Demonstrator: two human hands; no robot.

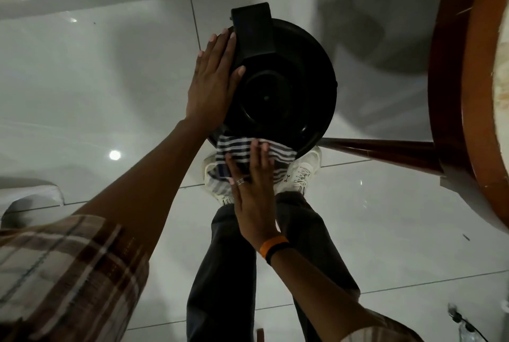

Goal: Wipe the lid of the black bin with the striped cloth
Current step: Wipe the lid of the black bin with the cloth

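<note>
Right hand [254,198] presses striped cloth [239,154] against lid [286,88]

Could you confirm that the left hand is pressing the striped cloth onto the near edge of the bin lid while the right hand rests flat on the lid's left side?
The hands are swapped. In the head view, the right hand presses the striped cloth onto the near edge of the bin lid, while the left hand rests flat on the lid's left side.

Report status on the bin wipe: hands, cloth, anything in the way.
Left hand flat on black bin lid's left edge. Right hand flat, pressing striped cloth on lid's near rim. Wooden table leg close on the right.
</note>
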